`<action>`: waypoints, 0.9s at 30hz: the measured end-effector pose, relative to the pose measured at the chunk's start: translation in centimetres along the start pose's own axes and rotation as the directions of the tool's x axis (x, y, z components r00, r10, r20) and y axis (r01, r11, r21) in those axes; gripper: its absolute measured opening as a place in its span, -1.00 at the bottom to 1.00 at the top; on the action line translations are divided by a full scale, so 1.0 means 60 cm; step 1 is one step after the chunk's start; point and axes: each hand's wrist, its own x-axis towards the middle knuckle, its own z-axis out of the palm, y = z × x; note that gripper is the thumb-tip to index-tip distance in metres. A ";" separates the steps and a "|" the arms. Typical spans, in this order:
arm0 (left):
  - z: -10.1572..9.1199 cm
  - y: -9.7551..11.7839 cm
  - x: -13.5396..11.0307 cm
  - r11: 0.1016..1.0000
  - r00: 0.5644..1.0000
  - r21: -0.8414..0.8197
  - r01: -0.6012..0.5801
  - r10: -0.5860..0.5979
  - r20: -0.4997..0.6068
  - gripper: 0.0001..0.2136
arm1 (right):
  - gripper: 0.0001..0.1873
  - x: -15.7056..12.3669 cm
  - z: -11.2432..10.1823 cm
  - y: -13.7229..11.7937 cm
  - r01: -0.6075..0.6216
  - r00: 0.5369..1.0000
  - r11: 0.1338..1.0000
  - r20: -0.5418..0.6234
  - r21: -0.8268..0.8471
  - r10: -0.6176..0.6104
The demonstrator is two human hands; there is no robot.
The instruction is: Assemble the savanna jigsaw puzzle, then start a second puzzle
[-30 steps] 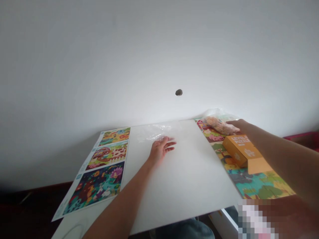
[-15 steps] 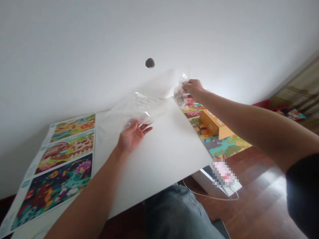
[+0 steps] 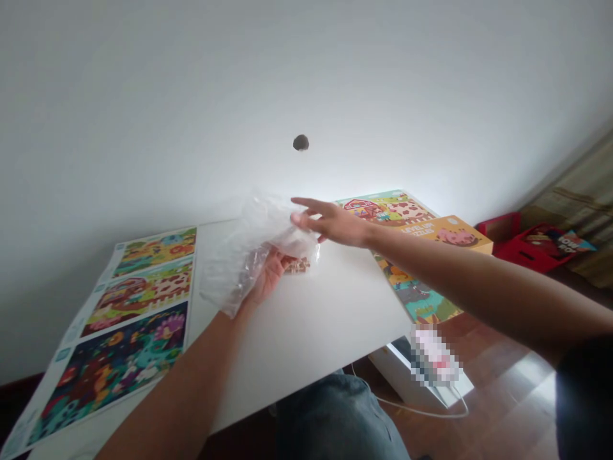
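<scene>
My left hand (image 3: 268, 276) is closed on a crumpled clear plastic bag (image 3: 242, 250) and lifts it a little above the white board (image 3: 311, 319). Small brownish puzzle pieces (image 3: 297, 264) show inside the bag's lower right end. My right hand (image 3: 330, 221) reaches in from the right at the top of the bag; its fingers are stretched out and touch the plastic without gripping it.
A printed sheet (image 3: 129, 319) with three colourful pictures lies on the left of the board. To the right lie a colourful farm poster (image 3: 412, 297) and an orange puzzle box (image 3: 443, 231). Red boxes (image 3: 522, 246) stand on the wooden floor at far right. A white wall is behind.
My left hand has closed on the plastic bag and gathered it up. My right hand has let go of the bag of pieces and now lies open over the plastic.
</scene>
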 end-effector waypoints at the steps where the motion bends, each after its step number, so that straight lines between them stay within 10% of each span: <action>1: -0.002 -0.004 0.000 1.000 1.000 0.018 0.004 -0.005 0.021 -0.59 | -0.32 -0.011 0.002 -0.005 0.011 0.999 1.000 0.038 -0.016 -0.010; 6: -0.007 -0.004 -0.009 0.988 0.991 0.126 0.084 -0.096 0.092 -0.63 | -0.80 -0.062 -0.034 0.016 0.008 0.959 0.984 -0.279 -0.178 -0.058; 9: -0.003 0.007 -0.012 0.987 0.987 0.145 0.067 -0.087 0.133 -0.68 | -0.78 -0.089 -0.111 0.078 -0.199 0.775 0.956 -0.631 -0.214 0.021; 12: 0.004 0.014 -0.011 0.992 0.989 0.123 0.030 -0.048 0.143 -0.69 | -0.72 -0.123 -0.190 0.160 -0.433 0.660 0.882 -0.733 -0.189 0.167; 15: 0.007 0.016 -0.012 0.994 0.989 0.104 0.027 -0.041 0.139 -0.70 | -0.61 -0.180 -0.233 0.226 -0.574 0.723 0.772 -0.612 -0.273 0.321; 19: -0.006 0.018 -0.006 0.987 0.997 0.140 -0.080 0.081 -0.001 -0.75 | -0.28 -0.287 -0.218 0.257 -0.540 0.799 0.633 -0.574 -0.554 0.179; 21: -0.021 0.017 0.002 0.946 0.947 0.254 -0.201 0.254 -0.196 -0.80 | -0.16 -0.342 -0.189 0.257 -0.539 0.816 0.554 -0.557 -0.635 0.156; 23: -0.038 0.016 0.011 0.842 0.794 0.481 -0.243 0.458 -0.400 -0.79 | -0.05 -0.386 -0.153 0.260 -0.524 0.833 0.494 -0.538 -0.694 0.127; 25: -0.057 0.013 0.019 0.654 0.651 0.738 -0.164 0.634 -0.417 -0.75 | 0.01 -0.410 -0.121 0.269 -0.527 0.835 0.451 -0.537 -0.721 0.117; 27: -0.074 0.007 0.024 0.499 0.629 0.865 -0.055 0.690 -0.358 -0.58 | -0.01 -0.414 -0.098 0.284 -0.512 0.835 0.471 -0.545 -0.718 0.076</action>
